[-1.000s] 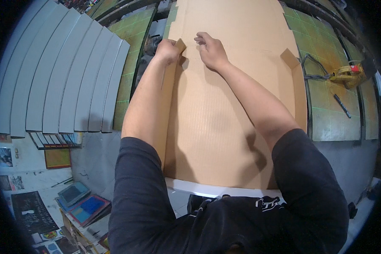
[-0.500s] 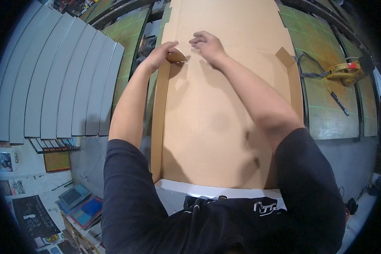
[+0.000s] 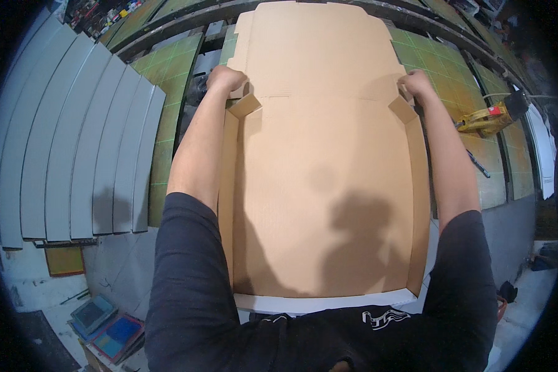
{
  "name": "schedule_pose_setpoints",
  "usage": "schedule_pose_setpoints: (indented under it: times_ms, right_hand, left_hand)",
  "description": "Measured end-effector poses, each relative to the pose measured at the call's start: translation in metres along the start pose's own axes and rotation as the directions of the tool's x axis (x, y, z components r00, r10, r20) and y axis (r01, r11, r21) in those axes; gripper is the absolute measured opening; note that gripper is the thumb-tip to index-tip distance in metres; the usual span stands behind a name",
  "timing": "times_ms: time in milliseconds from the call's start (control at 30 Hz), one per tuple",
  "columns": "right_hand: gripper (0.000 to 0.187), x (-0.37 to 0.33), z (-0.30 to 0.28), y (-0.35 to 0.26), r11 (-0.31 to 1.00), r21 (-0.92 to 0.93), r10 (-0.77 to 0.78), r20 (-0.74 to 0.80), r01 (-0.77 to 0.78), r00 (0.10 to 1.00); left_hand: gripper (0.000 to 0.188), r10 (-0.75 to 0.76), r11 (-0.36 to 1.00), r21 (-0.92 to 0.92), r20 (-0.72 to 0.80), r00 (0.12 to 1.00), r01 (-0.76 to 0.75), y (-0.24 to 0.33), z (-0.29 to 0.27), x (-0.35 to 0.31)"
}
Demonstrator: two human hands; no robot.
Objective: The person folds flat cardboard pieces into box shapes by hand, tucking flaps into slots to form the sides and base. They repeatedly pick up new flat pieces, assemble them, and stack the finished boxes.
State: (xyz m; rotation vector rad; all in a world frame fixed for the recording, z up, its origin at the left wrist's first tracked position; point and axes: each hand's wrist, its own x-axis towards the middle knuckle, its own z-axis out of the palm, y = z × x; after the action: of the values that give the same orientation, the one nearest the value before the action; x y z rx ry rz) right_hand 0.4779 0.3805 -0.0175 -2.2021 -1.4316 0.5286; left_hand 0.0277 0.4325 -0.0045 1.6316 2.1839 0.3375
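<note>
Big brown corrugated-cardboard box, partly folded (image 3: pixel 322 149), sits mid-frame, running up to the top. I'd guess it's light, stiffish along the raised side walls (image 3: pixel 418 186) but bendy at the creases, so I'd grab it near the small corner flaps (image 3: pixel 403 110). Left hand (image 3: pixel 226 79) is curled at its upper-left edge, right hand (image 3: pixel 418 85) curled upper right, arms stretched along both sides; fingertips hidden, can't tell if they're pinching. Green gridded worktop (image 3: pixel 163 146) shows either side.
</note>
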Motion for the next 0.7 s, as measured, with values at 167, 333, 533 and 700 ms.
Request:
schedule_pose_setpoints:
  times_ms: [167,333,533,700]
  right_hand:
    - [0.028,0.054,0.008,0.062,0.804,0.508,0.176,0.293,-0.309,0.940]
    - [0.038,-0.026,-0.043,-0.034,0.706,0.708,-0.055,0.067,-0.009,0.996]
    - [0.043,-0.065,-0.113,-0.073,0.763,0.553,-0.251,-0.224,0.335,0.942]
    - [0.043,-0.094,-0.126,-0.108,0.732,0.253,-0.437,-0.536,0.632,0.722]
  left_hand:
    - [0.045,0.104,0.758,-0.639,0.317,0.943,0.132,-0.027,0.022,0.055]
    - [0.034,0.308,0.496,-0.868,0.161,0.938,-0.015,-0.023,-0.035,0.014]
    - [0.037,0.449,0.385,-0.893,-0.039,0.892,-0.233,0.009,-0.104,-0.038]
    - [0.032,0.399,0.260,-0.942,-0.095,0.912,-0.212,-0.002,-0.155,-0.066]
